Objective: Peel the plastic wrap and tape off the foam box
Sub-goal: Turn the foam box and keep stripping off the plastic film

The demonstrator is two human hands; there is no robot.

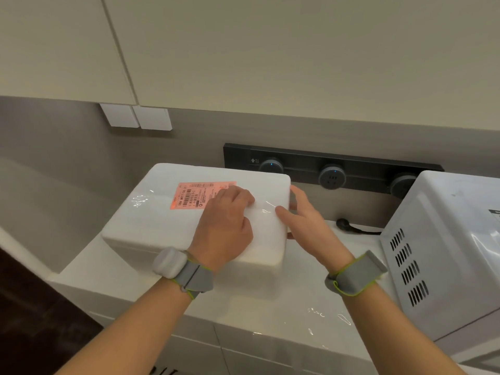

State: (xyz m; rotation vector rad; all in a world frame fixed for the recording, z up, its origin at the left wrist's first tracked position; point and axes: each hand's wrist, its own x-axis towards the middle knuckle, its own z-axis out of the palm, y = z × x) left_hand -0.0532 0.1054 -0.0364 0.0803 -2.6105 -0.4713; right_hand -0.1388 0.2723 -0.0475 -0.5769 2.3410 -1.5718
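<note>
Left hand (224, 226) rests on the lid of the foam box (151, 228), fingers curled at the clear tape (267, 206) beside the pink label (193, 196), pinching or not I cannot tell, while the right hand (303, 220) lies spread against the box's right end, thumb on the tape, the white counter (270, 307) beneath the box.

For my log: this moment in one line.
left hand: fingers curled on tape | right hand: open against foam box side | tape: not yet off

The left hand (226, 212) hides its own fingertips and one end of the pink label (189, 196); label print illegible. White appliance (446, 239) cropped at right.
</note>
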